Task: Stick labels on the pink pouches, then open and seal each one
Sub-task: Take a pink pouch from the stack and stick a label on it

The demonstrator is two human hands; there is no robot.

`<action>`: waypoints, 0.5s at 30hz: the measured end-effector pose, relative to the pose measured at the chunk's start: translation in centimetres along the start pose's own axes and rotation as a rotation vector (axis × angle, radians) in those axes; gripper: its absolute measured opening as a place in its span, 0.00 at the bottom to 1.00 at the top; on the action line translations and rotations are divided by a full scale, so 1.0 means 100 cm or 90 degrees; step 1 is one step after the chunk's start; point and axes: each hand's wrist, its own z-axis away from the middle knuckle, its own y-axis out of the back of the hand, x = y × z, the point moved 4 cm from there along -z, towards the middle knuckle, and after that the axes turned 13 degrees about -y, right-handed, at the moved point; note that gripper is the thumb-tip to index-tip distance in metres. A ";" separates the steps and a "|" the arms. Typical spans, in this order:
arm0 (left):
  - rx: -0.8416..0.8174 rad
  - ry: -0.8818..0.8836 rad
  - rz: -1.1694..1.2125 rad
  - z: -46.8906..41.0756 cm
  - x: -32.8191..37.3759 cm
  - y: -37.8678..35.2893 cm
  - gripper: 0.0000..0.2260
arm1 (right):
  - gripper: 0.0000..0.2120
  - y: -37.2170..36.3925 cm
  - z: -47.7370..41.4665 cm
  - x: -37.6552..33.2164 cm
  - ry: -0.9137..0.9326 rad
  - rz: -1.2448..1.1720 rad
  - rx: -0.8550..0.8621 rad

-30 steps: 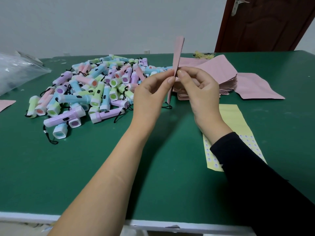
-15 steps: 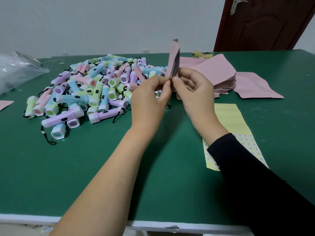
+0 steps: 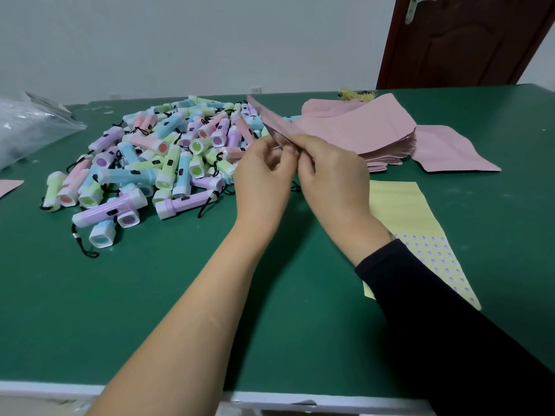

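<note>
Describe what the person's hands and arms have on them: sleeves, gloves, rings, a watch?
Both hands are bare, with no gloves. The left hand and left forearm are uncovered, and no sleeve is in view on that side. The right hand comes out of a long, plain black sleeve that ends at the wrist. No rings, watch or bracelet show.

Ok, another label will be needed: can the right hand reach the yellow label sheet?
Probably, once it lets go: the right hand pinches the pink pouch, but the label sheet lies flat beside its wrist.
</note>
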 end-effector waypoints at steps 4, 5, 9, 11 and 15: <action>-0.050 -0.060 -0.091 -0.002 0.004 0.001 0.07 | 0.16 -0.006 -0.002 0.003 -0.007 0.064 -0.005; -0.067 -0.080 -0.119 -0.002 0.004 0.002 0.07 | 0.16 -0.007 -0.002 0.003 -0.005 0.078 -0.012; -0.059 -0.057 -0.105 -0.003 0.002 0.003 0.07 | 0.15 -0.011 -0.001 0.002 0.013 0.108 -0.022; -0.076 0.003 -0.057 -0.004 -0.003 0.002 0.08 | 0.15 -0.014 0.001 0.001 0.021 0.136 -0.022; -0.090 0.001 -0.103 -0.006 -0.008 0.004 0.19 | 0.15 -0.020 0.005 0.000 0.025 0.160 -0.038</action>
